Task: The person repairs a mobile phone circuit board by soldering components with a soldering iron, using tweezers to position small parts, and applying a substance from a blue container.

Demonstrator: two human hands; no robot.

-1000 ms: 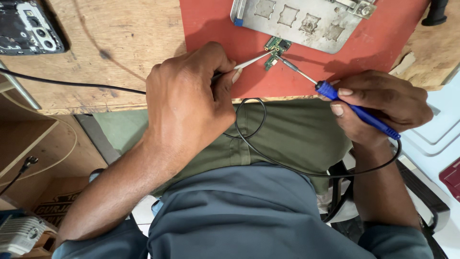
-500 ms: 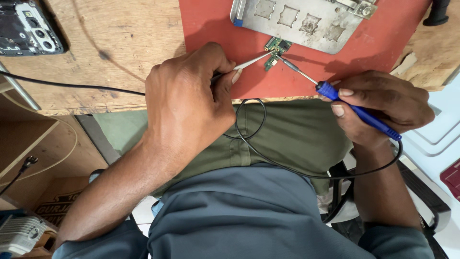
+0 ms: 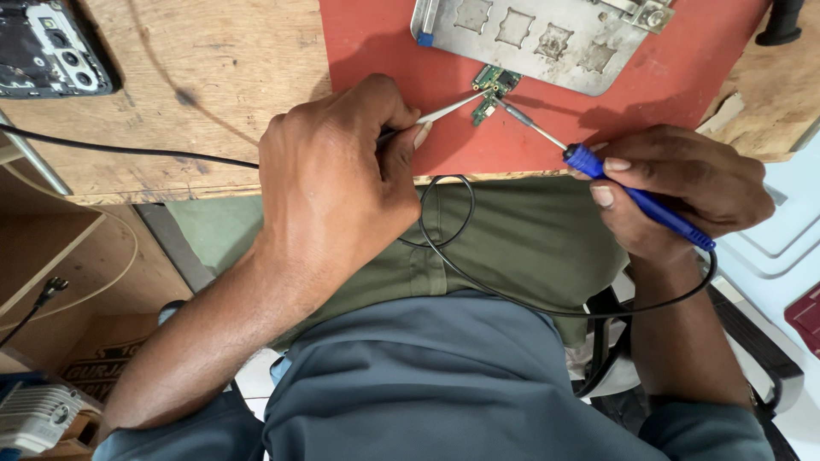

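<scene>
Small green board [image 3: 490, 88] lying on red mat [image 3: 376, 51], just beyond both tool tips. Left hand [image 3: 337, 183] clenching around tweezers [image 3: 444, 111], tips touching board's near-left edge, pinning it down. Right hand [image 3: 683, 188] grasping blue iron [image 3: 636, 196] pencil-style, thumb and forefinger near the front of the handle; metal tip [image 3: 517, 115] meeting the board from the right of the tweezer tips.

Judging the board: very light, stiff, thin, fragile; sliding easily on the mat unless pinned. Best taken at bare edges with tweezers, never across the components; likely hot near the iron tip.

Black cord [image 3: 478, 273] trailing from the iron's rear, looping below both grips over green cloth [image 3: 530, 239] on the lap.

Beyond the board, away from the grips: steel stencil plate [image 3: 538, 38] with square cut-outs, touching or nearly touching the board's far edge; cut-outs holding nothing visible.

Far left of the left-hand grip: opened phone back [image 3: 51, 51] on wooden bench [image 3: 196, 94], camera lenses showing. No containers with contents visible.
</scene>
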